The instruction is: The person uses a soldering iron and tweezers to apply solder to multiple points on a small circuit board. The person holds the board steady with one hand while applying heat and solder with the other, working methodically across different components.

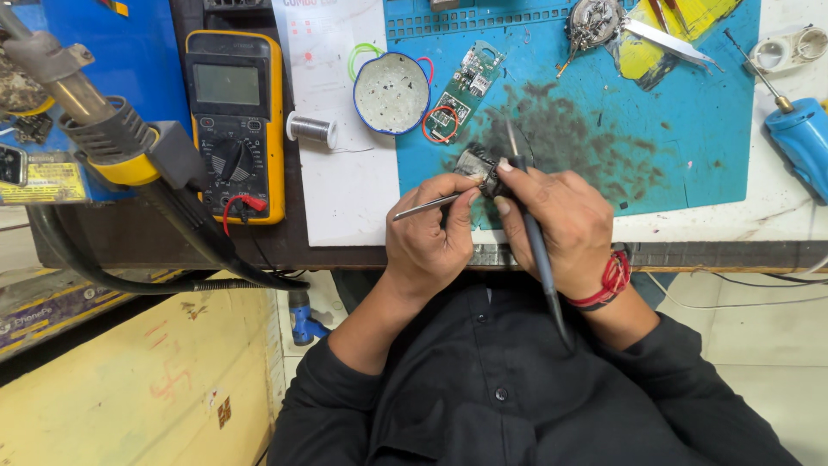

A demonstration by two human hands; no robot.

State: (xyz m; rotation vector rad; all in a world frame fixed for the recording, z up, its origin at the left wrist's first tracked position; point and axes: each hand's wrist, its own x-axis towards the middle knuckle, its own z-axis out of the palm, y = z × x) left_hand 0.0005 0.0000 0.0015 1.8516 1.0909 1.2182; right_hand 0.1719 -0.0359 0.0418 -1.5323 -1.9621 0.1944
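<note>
My left hand [431,233] pinches thin metal tweezers [423,207] whose free end points left. My right hand [561,220] grips a soldering iron [536,242] like a pen, its tip up near the back of a small dark electronic part [479,164]. That part is held between the fingertips of both hands, just above the near edge of a stained blue work mat [690,103]. A red thread band circles my right wrist.
A green circuit board [461,91] and a round white tin [391,92] lie behind my hands. A yellow multimeter [235,121] and solder spool [310,129] sit left. A hot-air nozzle [95,112] looms far left, a blue tool [798,138] far right.
</note>
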